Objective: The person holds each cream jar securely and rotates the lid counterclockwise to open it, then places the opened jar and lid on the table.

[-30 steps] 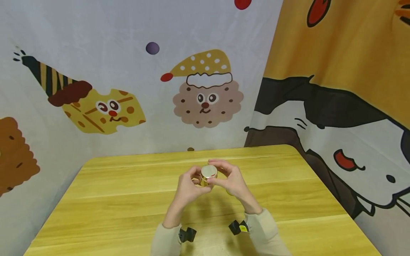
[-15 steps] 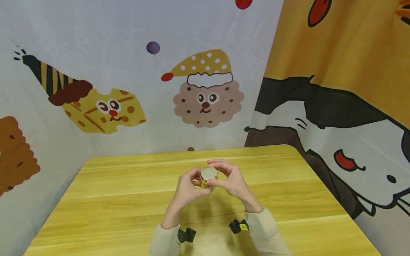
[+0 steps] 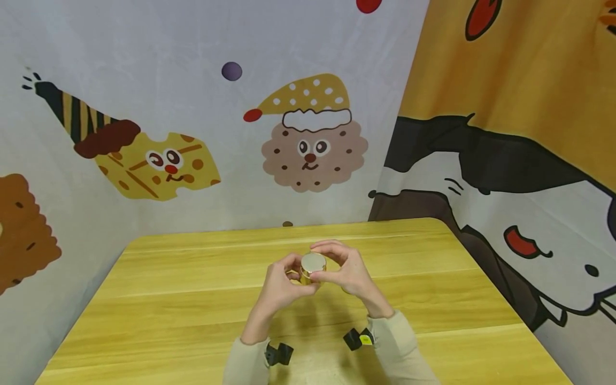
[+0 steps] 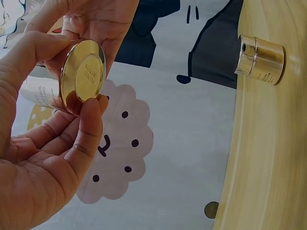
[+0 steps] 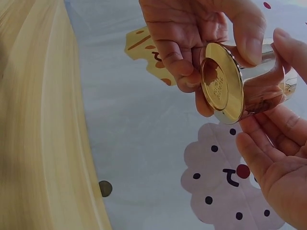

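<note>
Both hands hold a shiny gold cosmetic jar (image 3: 313, 263) above the table, its flat pale-gold lid facing up in the head view. My left hand (image 3: 283, 283) grips the lower body from the left. From the right, my right hand (image 3: 352, 274) pinches the upper part around the lid between thumb and fingers. Stamped digits show on the jar's round gold base (image 4: 88, 72) in the left wrist view. Fingers cover much of the sides, and the printed label shows only in part. A second gold jar (image 4: 261, 60) stands on the table, mostly hidden behind my right hand in the head view.
The wooden table (image 3: 183, 299) has a light grain and rounded far corners. Behind it hangs a cloth backdrop (image 3: 192, 107) printed with cartoon food and an animal. Small black wrist cameras sit below both hands at the sleeve cuffs.
The lid sits very slightly lower in the head view than a second ago. Both hands keep the same hold, and the view has shifted a little.
</note>
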